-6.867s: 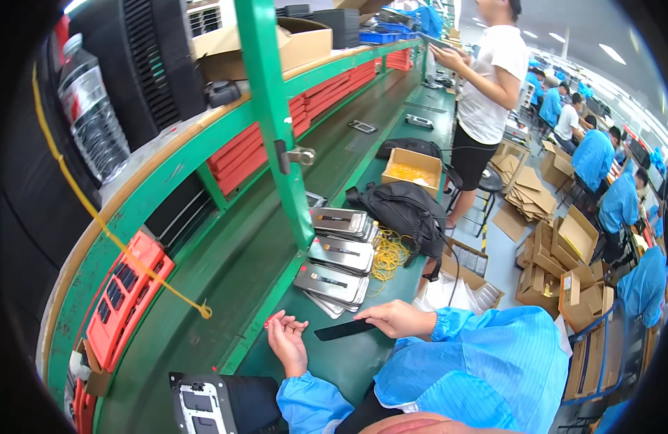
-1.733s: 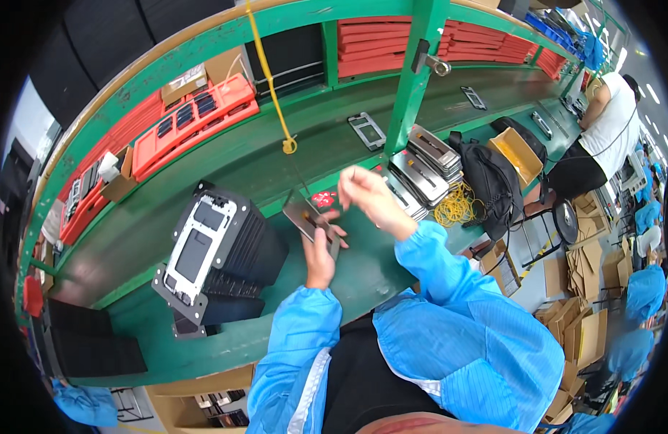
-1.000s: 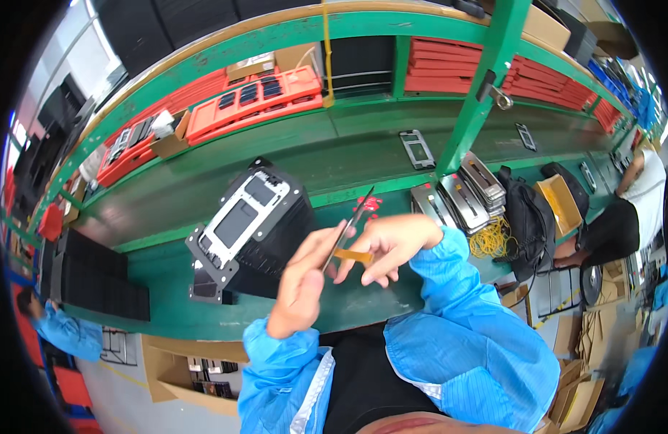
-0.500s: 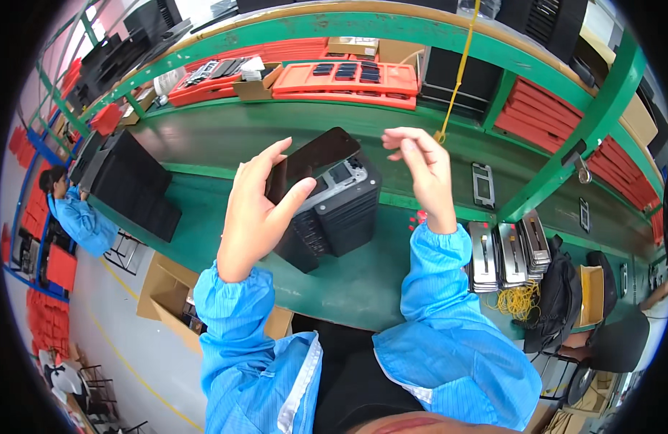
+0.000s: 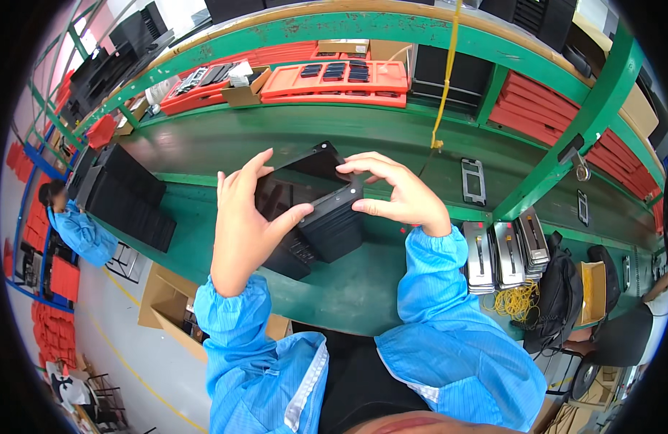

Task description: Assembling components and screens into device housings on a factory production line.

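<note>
A glossy black flat panel (image 5: 294,189) lies tilted between my two hands, above a stack of black trays (image 5: 332,235). Dark corners with small silver dots show at its right end. My left hand (image 5: 240,213) is curled round the left end, thumb on the near edge and fingers at the far edge. At the right end, my right hand (image 5: 400,192) has its fingers over the top corner and its thumb against the near corner. What lies under the panel is mostly hidden.
Metal-plate stacks (image 5: 478,257) and yellow cord (image 5: 518,301) sit right, beside a black bag (image 5: 558,289). A silver frame (image 5: 473,181) lies beyond. Tall black stacks (image 5: 124,199) stand left, near a co-worker in blue (image 5: 81,228). A yellow strap (image 5: 446,87) hangs ahead; red trays (image 5: 334,94) line the shelf.
My right hand has moved left and down, closing onto the panel's right end. The silver piece seen under the panel is now covered. My left hand keeps its grip.
</note>
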A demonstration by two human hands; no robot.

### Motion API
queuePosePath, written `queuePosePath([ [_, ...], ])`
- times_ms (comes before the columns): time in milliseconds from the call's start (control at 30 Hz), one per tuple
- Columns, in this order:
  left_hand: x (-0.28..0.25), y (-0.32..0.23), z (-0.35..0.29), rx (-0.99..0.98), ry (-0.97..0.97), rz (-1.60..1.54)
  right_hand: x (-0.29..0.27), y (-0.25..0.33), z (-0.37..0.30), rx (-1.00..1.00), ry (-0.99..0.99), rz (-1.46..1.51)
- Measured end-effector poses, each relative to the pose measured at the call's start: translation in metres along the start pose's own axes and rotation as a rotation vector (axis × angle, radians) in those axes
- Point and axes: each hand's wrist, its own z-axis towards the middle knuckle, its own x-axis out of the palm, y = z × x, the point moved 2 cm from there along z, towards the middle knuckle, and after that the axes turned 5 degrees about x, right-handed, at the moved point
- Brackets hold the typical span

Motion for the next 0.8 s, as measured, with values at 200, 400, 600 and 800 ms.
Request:
queuePosePath([
  [200, -0.001, 0.003, -0.002, -0.014, -0.022, -0.002, 0.002, -0.002, 0.003, -0.048, 0.014, -0.025],
  [400, 0.0, 0.004, -0.007, -0.04, -0.029, -0.025, 0.005, -0.003, 0.004, -0.145, -0.02, -0.109],
  [600, 0.002, 0.001, -0.002, -0.014, -0.043, 0.028, 0.006, 0.002, 0.006, -0.095, -0.009, -0.085],
  [800, -0.015, 0.01, -0.008, 0.04, -0.068, 0.027, 0.003, 0.015, -0.003, -0.107, -0.067, -0.199],
])
